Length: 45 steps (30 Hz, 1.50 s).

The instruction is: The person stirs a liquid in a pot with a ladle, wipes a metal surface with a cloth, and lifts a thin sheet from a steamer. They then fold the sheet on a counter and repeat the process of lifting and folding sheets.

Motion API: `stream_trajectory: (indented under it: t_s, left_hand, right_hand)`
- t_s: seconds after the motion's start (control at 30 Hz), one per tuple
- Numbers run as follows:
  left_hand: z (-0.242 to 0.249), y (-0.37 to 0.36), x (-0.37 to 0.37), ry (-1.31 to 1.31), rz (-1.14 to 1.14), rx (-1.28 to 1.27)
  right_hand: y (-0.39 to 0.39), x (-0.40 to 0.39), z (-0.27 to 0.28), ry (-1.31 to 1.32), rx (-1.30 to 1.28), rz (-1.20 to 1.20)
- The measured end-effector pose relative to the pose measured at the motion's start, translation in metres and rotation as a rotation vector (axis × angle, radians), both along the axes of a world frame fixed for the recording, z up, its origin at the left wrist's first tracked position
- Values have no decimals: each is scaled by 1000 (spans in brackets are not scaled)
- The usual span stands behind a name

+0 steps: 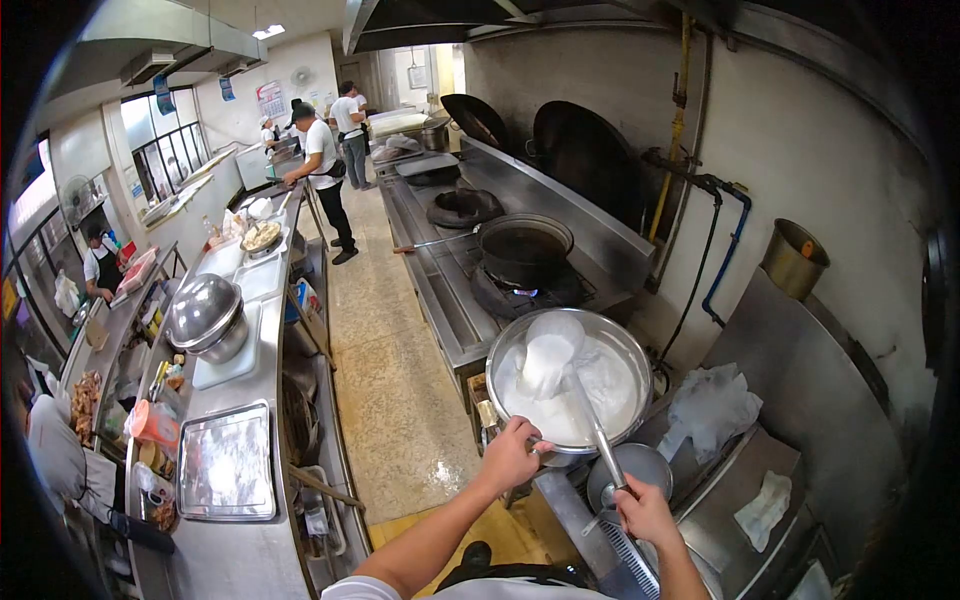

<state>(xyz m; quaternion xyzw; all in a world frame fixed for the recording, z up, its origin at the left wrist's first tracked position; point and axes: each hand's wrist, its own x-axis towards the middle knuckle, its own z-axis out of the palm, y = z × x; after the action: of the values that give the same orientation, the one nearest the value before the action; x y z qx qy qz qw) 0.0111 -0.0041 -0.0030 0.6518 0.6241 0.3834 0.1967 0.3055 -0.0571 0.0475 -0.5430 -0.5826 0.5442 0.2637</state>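
A large metal bowl [640, 345] of white liquid stands at the end of the stove line. My right hand [645, 510] is closed around the long handle of a ladle [594, 425]. The ladle's head is tilted over the bowl, and white liquid streams from it into the rest. At the bowl's near left rim, my left hand [514, 456] is closed with its fingers at the edge. Under the ladle handle, beside the large bowl, sits a smaller metal bowl [640, 464].
A dark wok [525, 250] sits over a lit burner beyond the bowl. Crumpled plastic [710, 405] lies to the right. On the left counter are a metal tray [226, 462] and a domed bowl [206, 312]. A co-worker [322, 165] stands farther along the aisle.
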Motion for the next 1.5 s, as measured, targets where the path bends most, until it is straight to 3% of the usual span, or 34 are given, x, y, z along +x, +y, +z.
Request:
stream_trajectory:
  t_s: [0.13, 0.23, 0.33, 0.43, 0.53, 1.03, 1.33, 1.5]
  left_hand:
    - [-4, 1, 0, 1, 6, 15]
    - [0, 0, 0, 9, 2, -23]
    - [3, 0, 0, 5, -7, -30]
    - [4, -2, 0, 7, -7, -31]
    - [7, -4, 1, 6, -4, -35]
    - [13, -6, -1, -14, -11, -23]
    - [7, -3, -3, -10, -14, -7]
    - [10, -2, -5, -3, -18, -83]
  right_hand:
    - [-8, 5, -24, -252, 296, -17]
    - [-1, 10, -49, -524, 758, -85]
    - [6, 7, -27, -621, 729, -98]
    - [12, -7, 14, -888, 562, -70]
    - [30, -9, 19, -960, 540, -44]
    - [20, 21, 68, -1114, 716, 308]
    - [-8, 11, 178, -1280, 617, 529]
    - [14, -7, 208, -1388, 587, 640]
